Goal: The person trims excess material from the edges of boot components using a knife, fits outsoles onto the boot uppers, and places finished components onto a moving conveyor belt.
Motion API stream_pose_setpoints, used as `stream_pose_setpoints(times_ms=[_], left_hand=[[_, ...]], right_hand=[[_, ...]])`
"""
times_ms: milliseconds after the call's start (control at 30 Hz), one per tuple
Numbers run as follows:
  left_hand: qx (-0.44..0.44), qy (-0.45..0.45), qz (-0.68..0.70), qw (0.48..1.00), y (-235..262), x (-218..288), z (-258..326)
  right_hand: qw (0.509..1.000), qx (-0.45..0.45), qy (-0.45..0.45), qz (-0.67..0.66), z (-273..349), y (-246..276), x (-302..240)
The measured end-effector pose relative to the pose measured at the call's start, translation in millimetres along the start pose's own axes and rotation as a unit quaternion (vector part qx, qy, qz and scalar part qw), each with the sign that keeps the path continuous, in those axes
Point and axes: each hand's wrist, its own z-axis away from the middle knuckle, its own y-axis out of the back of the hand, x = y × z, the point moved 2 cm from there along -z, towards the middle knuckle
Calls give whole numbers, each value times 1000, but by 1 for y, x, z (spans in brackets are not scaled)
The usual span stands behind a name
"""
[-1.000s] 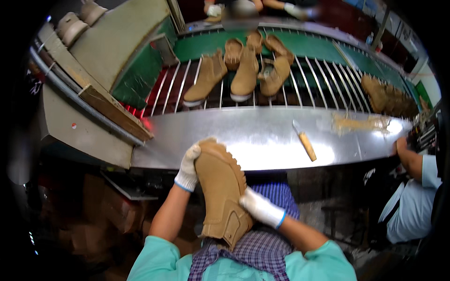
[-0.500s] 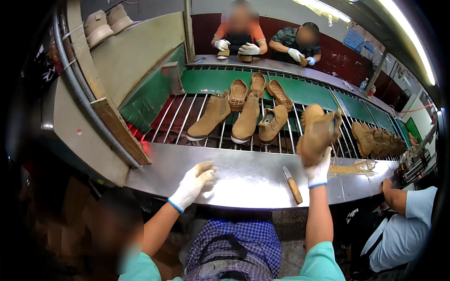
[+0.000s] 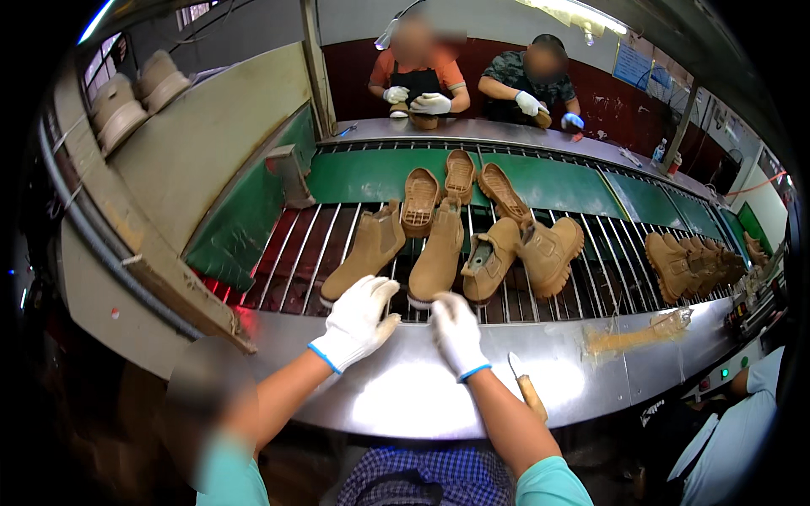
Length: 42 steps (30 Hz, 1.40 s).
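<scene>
My left hand (image 3: 359, 319), in a white knit glove, is open with fingers spread beside the toe of a tan ankle boot (image 3: 364, 253). My right hand (image 3: 456, 334), gloved alike, is open and holds nothing visible. Its loosely bent fingers are close to the toe of a second tan boot (image 3: 437, 253); contact is unclear. Right of these, a third boot (image 3: 489, 263) rests on the bars, and a fourth boot (image 3: 550, 257) leans against it with its tread facing right. Behind them lie three tan soles (image 3: 419, 202).
A wooden-handled knife (image 3: 529, 392) lies on the metal ledge (image 3: 607, 371), near my right forearm. Several boots (image 3: 688, 261) stand at right on the bar rack (image 3: 603, 261). Two co-workers (image 3: 418, 80) handle footwear across the line. A person's sleeve (image 3: 742, 430) shows at lower right.
The boot in my right hand has been let go and now leans on the rack. That hand has moved left to the middle boot; my left hand has moved toward the left boot.
</scene>
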Motion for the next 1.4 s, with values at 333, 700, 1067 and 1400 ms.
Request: stream_pose_setpoints(times_ms=[333, 700, 1067, 1400], left_hand=[[-149, -25, -378, 913, -125, -101, -179], [-243, 136, -351, 894, -188, -130, -243], [11, 195, 21, 981, -27, -57, -246], [-78, -172, -23, 982, 25, 40, 22]], right_hand=[[975, -84, 159, 129, -23, -22, 14], [965, -164, 98, 181, -28, -20, 0], [990, -85, 98, 53, -36, -24, 13], [939, -143, -5, -312, -39, -34, 43]])
